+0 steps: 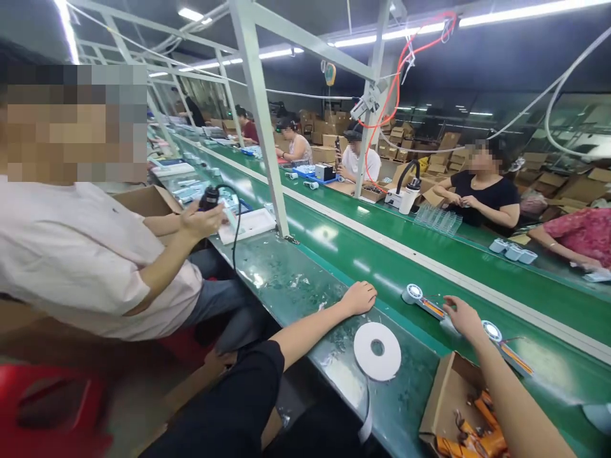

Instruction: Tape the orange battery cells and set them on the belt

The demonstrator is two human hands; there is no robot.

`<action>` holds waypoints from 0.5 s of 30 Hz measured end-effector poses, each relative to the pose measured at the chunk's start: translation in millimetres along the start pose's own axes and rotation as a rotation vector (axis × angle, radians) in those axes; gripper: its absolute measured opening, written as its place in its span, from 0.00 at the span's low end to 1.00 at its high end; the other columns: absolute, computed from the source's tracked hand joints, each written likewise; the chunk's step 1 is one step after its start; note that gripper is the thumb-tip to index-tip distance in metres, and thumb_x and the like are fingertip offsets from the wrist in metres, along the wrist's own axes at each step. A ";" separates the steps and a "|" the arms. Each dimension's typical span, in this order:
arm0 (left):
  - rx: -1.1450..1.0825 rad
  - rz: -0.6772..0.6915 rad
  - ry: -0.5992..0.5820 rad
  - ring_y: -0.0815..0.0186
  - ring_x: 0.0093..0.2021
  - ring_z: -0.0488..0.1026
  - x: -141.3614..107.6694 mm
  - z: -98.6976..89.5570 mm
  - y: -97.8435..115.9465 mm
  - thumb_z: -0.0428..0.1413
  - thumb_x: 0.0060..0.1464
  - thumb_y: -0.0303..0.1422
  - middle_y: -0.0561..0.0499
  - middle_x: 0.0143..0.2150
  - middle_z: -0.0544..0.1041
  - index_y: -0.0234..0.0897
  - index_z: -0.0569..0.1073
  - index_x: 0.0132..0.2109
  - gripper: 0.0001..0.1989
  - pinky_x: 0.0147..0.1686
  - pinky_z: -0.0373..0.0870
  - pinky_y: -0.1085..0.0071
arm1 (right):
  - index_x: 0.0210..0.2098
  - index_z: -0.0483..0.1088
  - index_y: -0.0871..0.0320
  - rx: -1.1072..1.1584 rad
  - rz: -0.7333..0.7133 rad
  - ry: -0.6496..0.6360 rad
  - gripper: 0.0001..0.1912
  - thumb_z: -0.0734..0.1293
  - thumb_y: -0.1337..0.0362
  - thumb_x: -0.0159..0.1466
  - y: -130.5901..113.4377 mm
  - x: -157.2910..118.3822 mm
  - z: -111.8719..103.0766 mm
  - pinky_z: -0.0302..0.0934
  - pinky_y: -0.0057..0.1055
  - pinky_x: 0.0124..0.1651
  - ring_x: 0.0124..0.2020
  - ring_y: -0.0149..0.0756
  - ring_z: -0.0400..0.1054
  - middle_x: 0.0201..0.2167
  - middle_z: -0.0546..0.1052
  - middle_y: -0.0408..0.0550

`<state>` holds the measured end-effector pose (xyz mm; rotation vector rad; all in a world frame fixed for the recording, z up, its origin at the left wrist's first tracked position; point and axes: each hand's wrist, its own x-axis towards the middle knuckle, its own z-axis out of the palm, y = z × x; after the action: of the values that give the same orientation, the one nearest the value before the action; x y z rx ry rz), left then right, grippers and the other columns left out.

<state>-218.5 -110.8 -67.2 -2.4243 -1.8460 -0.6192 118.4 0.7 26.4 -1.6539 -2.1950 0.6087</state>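
Note:
My left hand [360, 298] rests on the bench edge beside the conveyor, palm down, fingers loosely bent and holding nothing visible. Over the green belt, my right hand [463, 317] is at the handle end of a small fan-like device [427, 302] with a round white head and an orange strip along its handle. Its fingers are bent and apart; whether they touch the device is unclear. Behind my right wrist lies a second such device [506, 346]. A white tape roll [389, 351] lies flat on the bench between my arms, its loose end hanging over the edge.
A cardboard box [436, 401] of orange wired parts stands under my right forearm. To my left, a co-worker [86, 261] holds a black corded tool [209, 198] near a white tray [248, 224]. A metal post [262, 121] rises from the bench. Several people sit across the belt [329, 238].

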 end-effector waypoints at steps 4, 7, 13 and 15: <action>0.000 -0.015 0.028 0.58 0.53 0.77 1.9 1.2 -1.0 0.54 0.71 0.33 0.43 0.51 0.84 0.36 0.82 0.45 0.11 0.53 0.73 0.62 | 0.44 0.82 0.52 -0.046 -0.269 0.024 0.19 0.63 0.49 0.68 8.1 -58.4 8.0 0.74 0.44 0.50 0.46 0.53 0.82 0.46 0.87 0.54; -0.015 -0.022 0.035 0.59 0.52 0.78 7.7 2.4 -3.6 0.55 0.71 0.34 0.43 0.50 0.84 0.37 0.82 0.43 0.11 0.52 0.72 0.63 | 0.41 0.83 0.50 -0.063 -0.496 -0.048 0.23 0.64 0.41 0.72 20.8 -105.5 23.0 0.77 0.40 0.46 0.42 0.50 0.83 0.42 0.87 0.52; -0.087 -0.088 0.043 0.58 0.53 0.78 10.8 4.8 -10.6 0.54 0.72 0.34 0.45 0.46 0.86 0.38 0.82 0.42 0.12 0.56 0.72 0.61 | 0.37 0.83 0.51 -0.026 -0.689 -0.025 0.32 0.58 0.38 0.78 23.8 -137.2 43.7 0.80 0.43 0.46 0.39 0.48 0.83 0.37 0.86 0.53; -0.124 -0.115 0.046 0.59 0.53 0.78 11.1 5.2 -14.5 0.54 0.72 0.33 0.47 0.47 0.86 0.40 0.82 0.43 0.12 0.57 0.73 0.63 | 0.38 0.84 0.51 -0.024 -0.672 -0.038 0.32 0.58 0.37 0.77 28.0 -132.9 44.6 0.81 0.41 0.45 0.39 0.46 0.82 0.37 0.86 0.52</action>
<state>-228.1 -95.0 -71.4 -2.3665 -1.9970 -0.8143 155.9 -126.7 -26.7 -0.8138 -2.5764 0.4171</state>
